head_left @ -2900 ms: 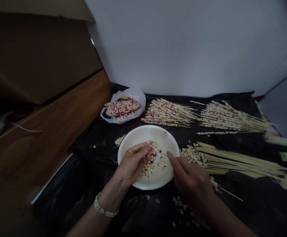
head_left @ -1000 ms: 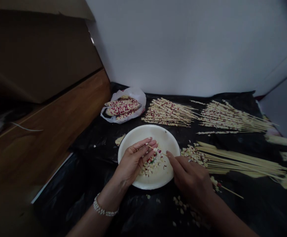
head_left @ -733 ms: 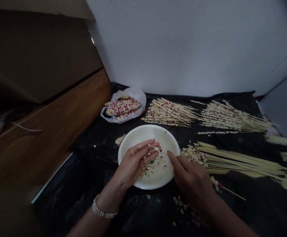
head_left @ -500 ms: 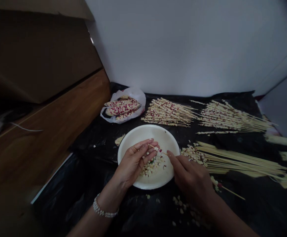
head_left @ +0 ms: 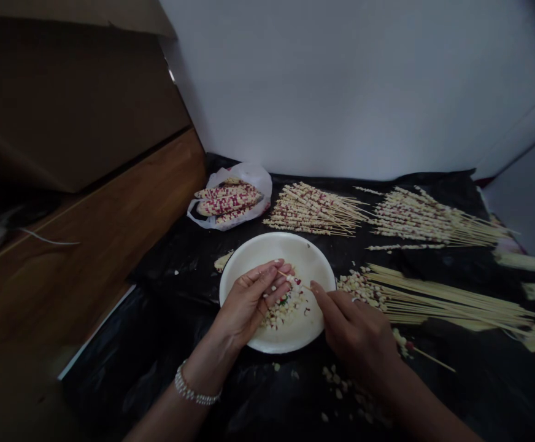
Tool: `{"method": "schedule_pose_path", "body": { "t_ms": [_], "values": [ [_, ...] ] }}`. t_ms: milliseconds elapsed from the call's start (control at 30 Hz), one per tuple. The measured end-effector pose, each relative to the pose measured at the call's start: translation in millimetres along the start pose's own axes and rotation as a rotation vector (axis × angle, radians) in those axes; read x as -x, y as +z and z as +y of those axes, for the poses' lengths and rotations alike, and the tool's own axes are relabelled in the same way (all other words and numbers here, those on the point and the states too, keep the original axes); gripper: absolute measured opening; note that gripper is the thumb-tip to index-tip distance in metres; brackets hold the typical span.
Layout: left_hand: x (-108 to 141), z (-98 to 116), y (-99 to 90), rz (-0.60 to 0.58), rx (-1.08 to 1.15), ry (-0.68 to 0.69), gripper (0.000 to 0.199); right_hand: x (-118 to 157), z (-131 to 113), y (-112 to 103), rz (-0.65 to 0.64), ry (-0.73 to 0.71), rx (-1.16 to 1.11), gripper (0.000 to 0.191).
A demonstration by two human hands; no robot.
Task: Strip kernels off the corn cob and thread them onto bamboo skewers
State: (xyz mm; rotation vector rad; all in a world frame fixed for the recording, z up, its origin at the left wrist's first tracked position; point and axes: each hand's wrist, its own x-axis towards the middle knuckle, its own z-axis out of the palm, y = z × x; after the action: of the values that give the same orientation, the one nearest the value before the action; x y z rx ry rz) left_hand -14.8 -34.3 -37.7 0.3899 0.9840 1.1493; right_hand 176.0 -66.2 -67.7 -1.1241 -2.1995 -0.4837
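Note:
Over a white bowl (head_left: 320, 325) with loose corn kernels (head_left: 280, 314) in it, both hands meet at a thin wooden skewer (head_left: 305, 286). A few pale and dark red kernels are threaded near its left end. My left hand (head_left: 248, 301) is closed, thumb and forefinger pinching at the skewer's tip, with its other fingers curled below and some kernels seeming to lie in them. My right hand (head_left: 353, 313) grips the skewer's other end between thumb and fingers; most of that end is hidden by the hand.
Behind the bowl lie a plastic bag of speckled corn cobs (head_left: 229, 199) and two piles of filled skewers (head_left: 313, 209). To the right are a heap of kernels (head_left: 359, 288) and bare skewers (head_left: 456, 298). Black plastic sheeting (head_left: 175, 325) covers the surface; a pale wall rises behind.
The hands stay almost in place. The left thumb and fingers shift slightly at the skewer's tip, and the threaded kernels move a little to the left.

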Motion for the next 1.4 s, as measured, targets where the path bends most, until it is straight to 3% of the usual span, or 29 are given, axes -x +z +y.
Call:
{"method": "schedule_pose_path", "body": {
  "t_ms": [367,733,1067,1200,1267,1400],
  "values": [
    [0.4,-1.5,1.1,-0.026,-0.039,-0.006,0.024,-1.6,-1.8,-0.2,0.009,0.012,-0.047,0.033],
    [-0.7,-6.2,-1.0,-0.004,-0.037,0.040,0.017,0.2,-3.0,1.0,0.014,0.018,-0.052,0.031],
    [1.6,-8.1,1.5,-0.094,-0.041,-0.056,0.011,0.0,-4.7,0.1,0.015,-0.002,-0.045,0.034],
    [-0.3,-7.0,2.1,-0.096,0.079,-0.111,0.015,-0.8,-1.4,0.3,0.019,0.023,-0.017,0.032],
    [-1.2,-4.4,0.3,-0.136,0.138,-0.140,0.028,-0.4,1.1,0.8,0.021,0.033,-0.016,0.032],
    [-0.9,2.0,-4.1,-0.205,0.163,-0.127,0.088,1.2,3.9,2.2,0.019,0.031,-0.033,0.034]
  ]
}}
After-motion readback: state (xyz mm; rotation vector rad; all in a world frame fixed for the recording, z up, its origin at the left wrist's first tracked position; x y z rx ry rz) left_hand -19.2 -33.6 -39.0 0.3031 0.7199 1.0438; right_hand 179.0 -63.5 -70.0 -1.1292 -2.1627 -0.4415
